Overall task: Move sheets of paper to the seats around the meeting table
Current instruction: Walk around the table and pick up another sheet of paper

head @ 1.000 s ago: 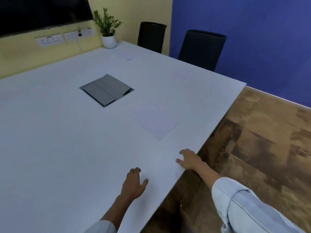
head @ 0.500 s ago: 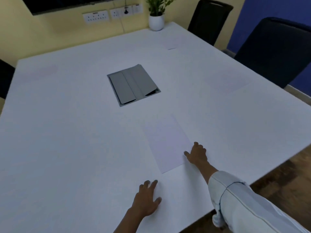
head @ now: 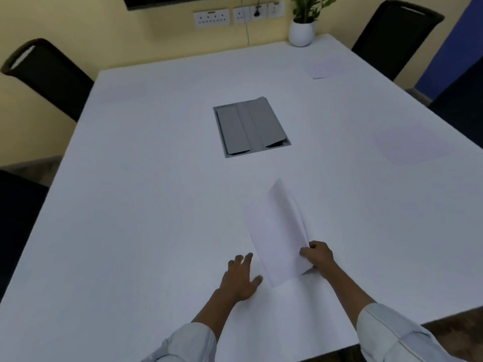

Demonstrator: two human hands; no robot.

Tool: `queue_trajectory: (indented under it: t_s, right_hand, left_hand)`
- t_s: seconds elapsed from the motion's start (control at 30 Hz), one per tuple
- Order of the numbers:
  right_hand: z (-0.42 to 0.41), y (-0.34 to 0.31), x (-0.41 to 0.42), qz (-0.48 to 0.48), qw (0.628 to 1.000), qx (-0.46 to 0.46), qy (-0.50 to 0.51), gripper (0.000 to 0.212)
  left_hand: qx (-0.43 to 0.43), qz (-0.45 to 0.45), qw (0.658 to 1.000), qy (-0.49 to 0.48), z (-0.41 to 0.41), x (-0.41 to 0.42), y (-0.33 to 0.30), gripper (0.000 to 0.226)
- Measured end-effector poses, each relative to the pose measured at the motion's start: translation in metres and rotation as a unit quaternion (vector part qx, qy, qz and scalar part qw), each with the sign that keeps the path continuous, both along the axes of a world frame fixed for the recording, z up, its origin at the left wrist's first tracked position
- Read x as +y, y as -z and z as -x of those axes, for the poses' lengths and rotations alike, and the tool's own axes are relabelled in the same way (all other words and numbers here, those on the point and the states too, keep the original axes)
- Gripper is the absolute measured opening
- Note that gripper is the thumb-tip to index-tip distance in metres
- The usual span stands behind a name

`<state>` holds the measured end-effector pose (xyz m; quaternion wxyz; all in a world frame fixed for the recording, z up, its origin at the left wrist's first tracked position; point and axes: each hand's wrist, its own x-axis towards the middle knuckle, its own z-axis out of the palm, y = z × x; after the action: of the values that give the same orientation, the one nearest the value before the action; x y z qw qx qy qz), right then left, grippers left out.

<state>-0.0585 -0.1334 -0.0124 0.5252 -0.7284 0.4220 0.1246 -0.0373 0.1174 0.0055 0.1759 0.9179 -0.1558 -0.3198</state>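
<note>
A small stack of white paper sheets lies near the front middle of the white meeting table. My right hand grips the stack's right edge and has lifted that side, so the sheets curl upward. My left hand rests flat on the table just left of the stack's near corner, fingers spread, holding nothing. One single sheet lies at the right edge by a dark chair. Another sheet lies at the far right corner before a black chair.
A grey cable hatch is set in the table's centre. A potted plant stands at the far edge. Black chairs stand at the far left and near left. Wall sockets are behind the table.
The view has swung left over the table. My right hand went from resting by the stack's right edge to gripping it and lifting that side. My left hand moved closer to the stack.
</note>
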Motion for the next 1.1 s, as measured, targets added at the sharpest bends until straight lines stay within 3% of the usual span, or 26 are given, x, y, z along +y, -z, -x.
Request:
queue_trajectory:
  t_s: [0.03, 0.1, 0.2, 0.33, 0.4, 0.5, 0.63, 0.7, 0.83, 1.1]
  right_hand:
    - [0.004, -0.008, 0.011, -0.073, 0.997, -0.012, 0.009, 0.006]
    - [0.01, -0.024, 0.036, -0.187, 0.982, -0.031, 0.012, 0.029]
    - [0.023, -0.041, 0.079, -0.261, 0.963, -0.062, -0.02, 0.048]
    - [0.039, -0.057, 0.15, -0.303, 0.948, -0.085, -0.056, 0.062]
    - [0.047, -0.066, 0.192, -0.303, 0.945, -0.09, -0.084, 0.064]
    - [0.05, -0.08, 0.258, -0.305, 0.939, -0.11, -0.114, 0.052]
    - [0.037, -0.103, 0.358, -0.279, 0.943, -0.134, -0.12, 0.032]
    - [0.024, -0.119, 0.411, -0.26, 0.944, -0.151, -0.137, 0.029]
    - [0.0, -0.158, 0.506, -0.221, 0.936, -0.19, -0.196, 0.025]
    - [-0.047, -0.217, 0.639, -0.152, 0.916, -0.3, -0.221, 0.018]
  left_hand:
    - [0.005, 0.014, 0.999, -0.03, -0.001, 0.006, -0.005, 0.08]
    - [0.02, 0.041, 0.994, -0.099, -0.002, 0.023, -0.01, 0.088]
    - [0.078, 0.121, 0.958, -0.247, -0.006, 0.06, -0.021, 0.103]
    - [0.174, 0.242, 0.872, -0.387, -0.01, 0.132, -0.042, 0.063]
    - [0.169, 0.28, 0.855, -0.402, -0.011, 0.178, -0.049, 0.042]
    - [0.12, 0.3, 0.868, -0.376, -0.018, 0.258, -0.067, 0.039]
    - [0.043, 0.283, 0.907, -0.31, -0.031, 0.387, -0.095, 0.059]
    - [0.012, 0.28, 0.916, -0.287, -0.032, 0.446, -0.123, 0.052]
    - [-0.034, 0.289, 0.911, -0.292, -0.035, 0.545, -0.178, 0.027]
    - [-0.141, 0.302, 0.885, -0.325, -0.061, 0.668, -0.243, 0.012]
